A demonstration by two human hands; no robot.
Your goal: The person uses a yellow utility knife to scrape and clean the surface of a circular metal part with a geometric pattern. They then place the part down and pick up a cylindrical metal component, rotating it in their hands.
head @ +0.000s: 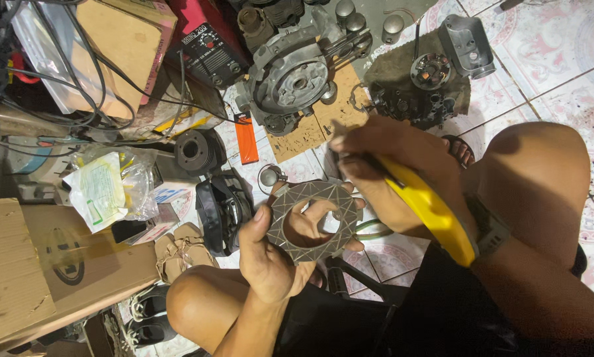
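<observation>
disc: grey ring-shaped plate (313, 221), grooved face, upright
left hand (270, 254): pinching its rim
right hand (389, 165): gripping yellow-handled tool (429, 208)
packages: brown cardboard box (39, 271) far left; orange packet (246, 139) on floor

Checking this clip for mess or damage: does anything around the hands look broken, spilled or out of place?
Nothing looks broken or spilled. The left hand holds a ring-shaped grooved disc, intact; the right hand grips a yellow-handled tool. Engine parts, such as the grey casing, lie scattered on the tiled floor among cables and cardboard: cluttered, not damaged.

Ring plate (312, 221) in left hand (270, 254), right hand (389, 168) just above it, engine casing (294, 82) on cardboard (310, 129) beyond.
</observation>
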